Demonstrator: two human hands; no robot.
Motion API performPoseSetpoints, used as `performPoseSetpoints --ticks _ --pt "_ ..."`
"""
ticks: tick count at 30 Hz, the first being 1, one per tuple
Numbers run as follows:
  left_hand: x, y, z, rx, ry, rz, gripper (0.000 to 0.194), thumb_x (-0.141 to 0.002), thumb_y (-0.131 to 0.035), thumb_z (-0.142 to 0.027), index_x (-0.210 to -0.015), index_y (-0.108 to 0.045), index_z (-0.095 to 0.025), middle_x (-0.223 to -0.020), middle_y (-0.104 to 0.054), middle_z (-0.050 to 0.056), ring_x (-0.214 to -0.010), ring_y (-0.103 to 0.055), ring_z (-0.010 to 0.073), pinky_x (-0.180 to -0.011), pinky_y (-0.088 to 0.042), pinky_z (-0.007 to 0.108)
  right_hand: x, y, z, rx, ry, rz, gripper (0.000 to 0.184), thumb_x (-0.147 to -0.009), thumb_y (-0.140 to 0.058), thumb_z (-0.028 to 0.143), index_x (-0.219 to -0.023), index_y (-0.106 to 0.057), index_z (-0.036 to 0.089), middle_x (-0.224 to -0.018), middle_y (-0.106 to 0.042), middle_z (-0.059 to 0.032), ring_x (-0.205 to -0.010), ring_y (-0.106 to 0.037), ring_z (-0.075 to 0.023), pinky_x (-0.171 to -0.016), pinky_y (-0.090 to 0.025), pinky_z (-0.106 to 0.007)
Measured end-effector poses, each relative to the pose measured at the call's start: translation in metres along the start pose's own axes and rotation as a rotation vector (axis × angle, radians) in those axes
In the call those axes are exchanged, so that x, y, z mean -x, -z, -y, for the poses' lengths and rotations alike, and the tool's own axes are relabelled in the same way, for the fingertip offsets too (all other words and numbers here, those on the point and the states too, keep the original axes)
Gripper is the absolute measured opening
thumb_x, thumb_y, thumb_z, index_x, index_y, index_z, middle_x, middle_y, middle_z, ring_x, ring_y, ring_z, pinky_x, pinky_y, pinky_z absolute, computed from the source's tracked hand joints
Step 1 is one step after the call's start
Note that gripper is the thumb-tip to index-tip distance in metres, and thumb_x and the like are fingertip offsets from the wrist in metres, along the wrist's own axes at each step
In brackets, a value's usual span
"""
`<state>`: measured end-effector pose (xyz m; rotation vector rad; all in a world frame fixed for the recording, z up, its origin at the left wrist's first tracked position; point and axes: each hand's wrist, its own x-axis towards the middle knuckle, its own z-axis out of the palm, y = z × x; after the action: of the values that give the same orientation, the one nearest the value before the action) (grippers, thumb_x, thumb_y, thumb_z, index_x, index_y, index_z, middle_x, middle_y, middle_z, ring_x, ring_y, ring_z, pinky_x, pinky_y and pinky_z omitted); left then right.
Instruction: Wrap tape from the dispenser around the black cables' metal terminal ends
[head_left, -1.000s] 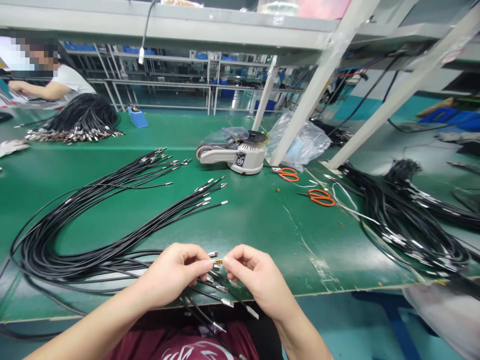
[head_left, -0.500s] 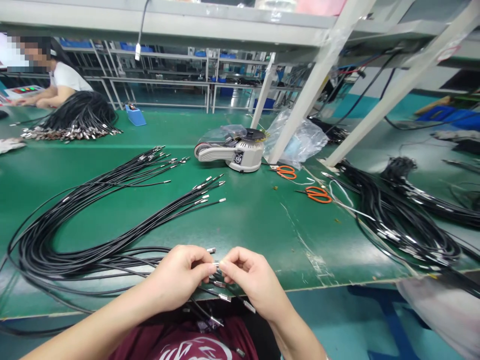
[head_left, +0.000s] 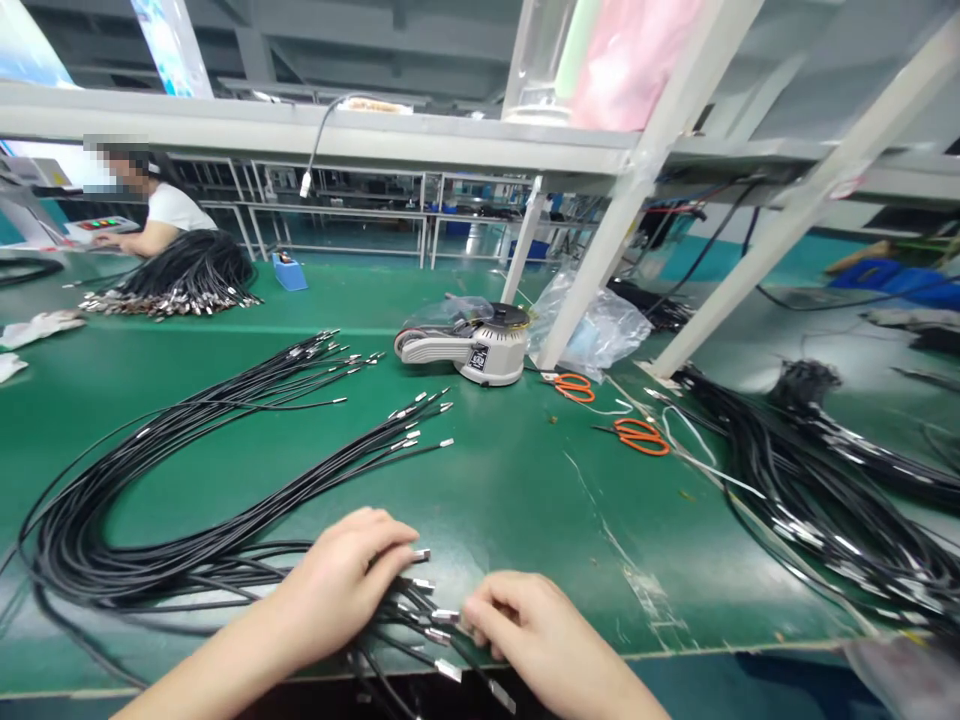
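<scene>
My left hand [head_left: 341,583] rests on a bunch of thin black cables [head_left: 187,560] at the near edge of the green bench, fingers curled over their metal-tipped ends [head_left: 422,555]. My right hand [head_left: 529,630] lies just to the right, fingers bent and pinching one silver cable tip [head_left: 446,617]. Several more tips fan out between and below the two hands. The long cable loop runs left and back across the bench to two spreads of tips [head_left: 420,420].
A grey tape dispenser [head_left: 472,345] stands mid-bench, two orange scissors [head_left: 641,436] right of it. Another heap of black cables [head_left: 817,490] lies at the right. White frame posts [head_left: 600,260] rise behind. A person [head_left: 161,215] works at far left beside a cable pile [head_left: 180,275].
Both hands have dropped from holding a tip between them in the air down onto the cables at the bench edge. The view has tilted upward.
</scene>
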<state>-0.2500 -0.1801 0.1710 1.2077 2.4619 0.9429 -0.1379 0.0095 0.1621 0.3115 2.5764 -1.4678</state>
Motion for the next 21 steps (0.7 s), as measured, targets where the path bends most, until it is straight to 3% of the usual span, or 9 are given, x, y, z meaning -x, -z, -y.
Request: performPoseSetpoints --ticks 3,7,10,14,17,21 --pt "-0.032 0.003 0.011 -0.234 -0.031 -0.102 0.024 -0.09 -0.04 -0.022 -0.096 -0.064 -0.02 -0.09 -0.065 0.003 -0.088 -0.056 0.0167 -0.083 -0.043 0.028 -0.011 0.024 -0.005 0.082 0.001 -0.062 0.032 -0.083 -0.048 0.033 -0.058 -0.061 0.017 -0.061 -0.063 -0.002 -0.056 -0.055 -0.0147 -0.054 -0.038 -0.025" --pt "-0.096 -0.018 0.017 -0.353 -0.03 -0.157 0.022 -0.087 -0.043 -0.015 -0.09 -0.065 -0.014 -0.093 -0.062 0.011 -0.094 -0.053 0.024 -0.086 -0.041 0.037 -0.056 0.043 -0.01 -0.269 -0.012 -0.179 0.021 -0.077 -0.055 0.034 -0.069 -0.064 0.016 -0.062 -0.063 -0.0013 -0.05 -0.052 -0.0117 -0.047 -0.038 -0.022" --pt "-0.129 -0.035 0.016 -0.337 -0.004 -0.193 0.019 -0.084 -0.045 -0.012 -0.082 -0.064 -0.012 -0.092 -0.062 0.014 -0.096 -0.053 0.0274 -0.085 -0.04 0.041 -0.095 0.046 -0.015 -0.357 -0.024 -0.286 0.018 -0.076 -0.056 0.031 -0.083 -0.062 0.015 -0.068 -0.063 -0.0017 -0.052 -0.054 -0.0109 -0.048 -0.04 -0.021" --pt "-0.131 -0.043 0.011 -0.242 -0.006 -0.209 0.022 -0.086 -0.039 -0.012 -0.084 -0.062 -0.015 -0.085 -0.064 0.01 -0.087 -0.058 0.0221 -0.079 -0.043 0.035 -0.121 0.042 -0.02 -0.371 0.015 -0.336 0.022 -0.074 -0.058 0.031 -0.088 -0.063 0.015 -0.07 -0.063 -0.0015 -0.059 -0.058 -0.0125 -0.053 -0.043 -0.022" --pt "-0.117 -0.042 0.003 -0.142 -0.024 -0.202 0.023 -0.089 -0.037 -0.016 -0.096 -0.059 -0.017 -0.084 -0.067 0.004 -0.076 -0.061 0.0157 -0.069 -0.047 0.026 -0.12 0.039 -0.017 -0.373 0.089 -0.329 0.018 -0.074 -0.058 0.031 -0.075 -0.065 0.015 -0.061 -0.061 0.0006 -0.057 -0.055 -0.0125 -0.055 -0.043 -0.023" --pt "-0.1 -0.038 -0.006 0.059 -0.007 -0.231 0.024 -0.088 -0.04 -0.025 -0.098 -0.062 -0.021 -0.095 -0.069 0.003 -0.087 -0.062 0.0157 -0.079 -0.046 0.026 -0.108 0.036 -0.007 -0.35 0.169 -0.339 0.016 -0.073 -0.059 0.025 -0.062 -0.065 0.016 -0.054 -0.055 0.0035 -0.054 -0.049 -0.0115 -0.054 -0.039 -0.023"
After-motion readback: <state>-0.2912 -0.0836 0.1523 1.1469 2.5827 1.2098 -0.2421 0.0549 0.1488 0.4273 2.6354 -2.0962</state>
